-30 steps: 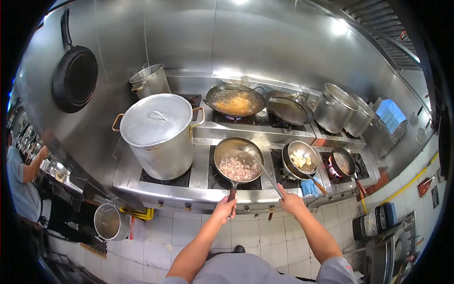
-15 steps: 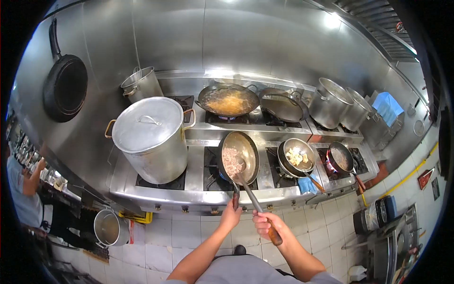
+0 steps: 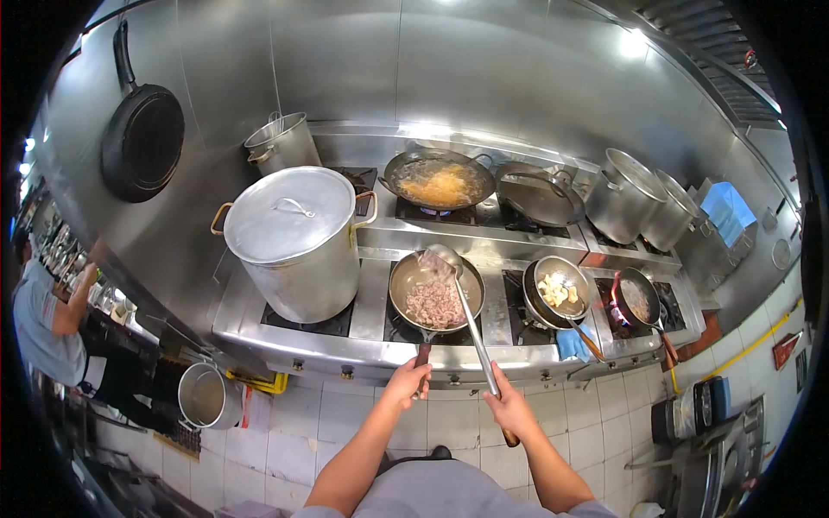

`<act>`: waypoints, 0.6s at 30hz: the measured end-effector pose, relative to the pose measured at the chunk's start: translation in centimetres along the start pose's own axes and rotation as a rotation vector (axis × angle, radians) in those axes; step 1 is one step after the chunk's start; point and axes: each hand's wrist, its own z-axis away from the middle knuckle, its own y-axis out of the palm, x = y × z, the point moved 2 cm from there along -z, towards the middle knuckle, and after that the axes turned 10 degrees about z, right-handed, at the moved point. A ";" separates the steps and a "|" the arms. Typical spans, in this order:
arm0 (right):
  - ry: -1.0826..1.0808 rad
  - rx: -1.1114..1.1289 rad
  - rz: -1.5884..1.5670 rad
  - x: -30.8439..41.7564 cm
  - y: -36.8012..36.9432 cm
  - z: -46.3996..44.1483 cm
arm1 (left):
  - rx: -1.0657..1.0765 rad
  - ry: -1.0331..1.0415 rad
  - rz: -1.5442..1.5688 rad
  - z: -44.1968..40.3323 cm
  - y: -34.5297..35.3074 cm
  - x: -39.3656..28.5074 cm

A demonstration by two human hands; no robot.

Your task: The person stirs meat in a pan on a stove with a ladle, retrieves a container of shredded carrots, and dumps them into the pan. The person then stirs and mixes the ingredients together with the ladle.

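Observation:
My left hand [image 3: 406,383] is closed round the handle of a frying pan [image 3: 472,292] on the front middle burner. Pale, chopped meat [image 3: 433,306] lies in the pan. Closed round the long shaft of a metal ladle [image 3: 475,332] is my right hand [image 3: 511,409], with the wooden handle end sticking out below it. The ladle's bowl is at the pan's far side, at the edge of the meat.
Left of the pan stands a large lidded stockpot [image 3: 298,285]. To the right are a small pan with pale pieces [image 3: 557,289] and a dark pan [image 3: 637,298] over flames. Behind sits a wok [image 3: 436,180] of bubbling liquid. A person [image 3: 52,324] stands at far left.
The pan has levelled from its tilt, and the meat has spread towards its middle. The ladle's bowl has moved to the far side; my hands are farther apart. The camera view has shifted.

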 end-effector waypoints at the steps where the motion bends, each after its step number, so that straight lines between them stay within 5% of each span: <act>1: -0.004 0.006 0.003 -0.1 0.0 -0.1 | 0.007 -0.017 0.023 0.0 -0.1 -0.2; 6: 0.287 0.298 -0.518 -1.4 0.1 -2.6 | 0.044 -0.046 0.079 0.0 -0.5 -0.4; 9: 0.234 0.135 -0.222 -0.6 0.8 -4.2 | 0.030 -0.027 0.114 -0.3 -0.3 -0.5; 11: 0.265 0.120 -0.295 0.6 -0.1 -3.8 | 0.044 -0.051 0.096 -0.5 -0.8 -0.2; 14: 0.308 0.318 -0.894 1.6 -2.6 -2.2 | 0.070 -0.060 0.103 -0.8 -1.3 -0.1; 18: 0.361 0.408 -0.811 -1.4 -1.4 -4.2 | 0.072 -0.047 0.108 -0.3 -0.6 -0.2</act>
